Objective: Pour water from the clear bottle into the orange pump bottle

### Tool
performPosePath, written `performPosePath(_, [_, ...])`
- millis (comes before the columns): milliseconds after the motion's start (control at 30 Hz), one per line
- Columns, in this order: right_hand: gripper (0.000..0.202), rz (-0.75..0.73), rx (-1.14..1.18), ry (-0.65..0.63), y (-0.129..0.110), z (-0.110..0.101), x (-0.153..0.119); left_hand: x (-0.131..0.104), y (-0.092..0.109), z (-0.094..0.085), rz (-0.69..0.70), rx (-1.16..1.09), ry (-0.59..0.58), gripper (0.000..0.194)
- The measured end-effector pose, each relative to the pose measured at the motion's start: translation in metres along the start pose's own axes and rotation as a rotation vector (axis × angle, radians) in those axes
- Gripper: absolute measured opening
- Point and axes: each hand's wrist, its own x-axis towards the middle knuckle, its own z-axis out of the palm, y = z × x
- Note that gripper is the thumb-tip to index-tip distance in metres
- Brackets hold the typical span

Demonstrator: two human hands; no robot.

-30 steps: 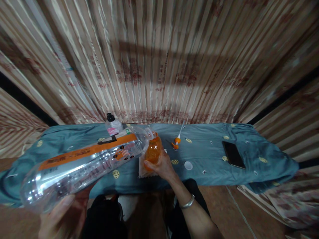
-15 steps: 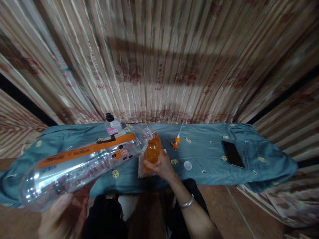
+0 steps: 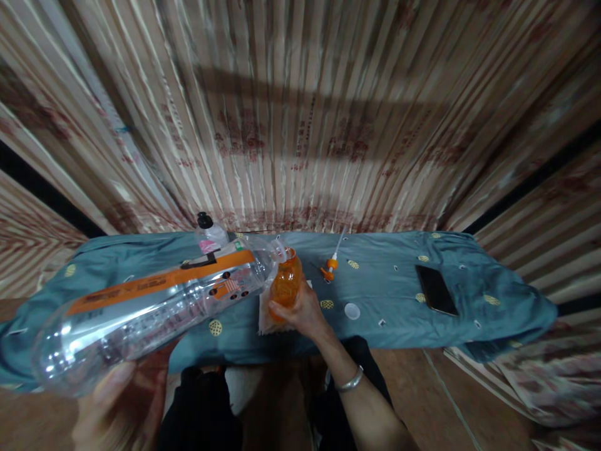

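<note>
"What are your hands doing?"

"My left hand point(image 3: 122, 407) is closed around the lower part of a large clear bottle point(image 3: 154, 307) with an orange band on its label. The bottle lies aslant, base toward my left, neck toward the middle. My right hand point(image 3: 305, 310) is gripping a small translucent orange bottle point(image 3: 285, 285) from the side, and I wear a silver bracelet point(image 3: 351, 380) on that arm."

"Where do the two bottles meet?"

"The clear neck is at the open top of the orange bottle. I cannot tell whether the rims touch, nor whether liquid is running between them. The orange bottle is over a pale, light-coloured pad point(image 3: 267, 319), near the front edge of a blue-green cloth point(image 3: 385, 275) patterned with yellow shapes. My fingers hide its base."

"What else is on the cloth?"

"Behind the clear bottle, toward the back edge, stands a bottle with a black cap point(image 3: 211, 236) and some pink on it. To the right of the orange bottle lies an orange and white pump top point(image 3: 330, 266), its thin tube pointing away from me. A small, pale round disc point(image 3: 352, 311) is nearer me, and farther right a dark phone point(image 3: 436, 289) lies flat. Beyond the cloth hangs a pleated beige curtain point(image 3: 300, 94) with reddish print."
</note>
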Motion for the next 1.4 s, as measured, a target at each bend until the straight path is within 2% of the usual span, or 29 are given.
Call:
performPosePath(100, [0.077,0.020,-0.011,-0.010,0.0008,0.0000,0.0000,0.0005,-0.0012,0.0012,0.001,0.038,0.126,0.045])
performPosePath(400, [0.077,0.025,0.003,-0.025,-0.0017,-0.0018,0.0002,-0.0006,-0.0005,0.0006,0.037,0.034,0.045,0.045])
performPosePath(533, [0.078,0.040,-0.003,-0.017,-0.0010,-0.0010,-0.0001,-0.0005,-0.0006,0.0031,0.087,0.045,-0.010,0.035])
performPosePath(867, [0.079,0.028,-0.020,-0.005,-0.0002,-0.0003,-0.0002,-0.0006,0.0003,-0.0014,0.070,0.047,0.006,0.046])
performPosePath(1400, [0.075,0.012,0.009,-0.009,-0.0022,-0.0010,0.0002,-0.0016,-0.0015,0.0003,0.051,0.035,-0.006,0.043])
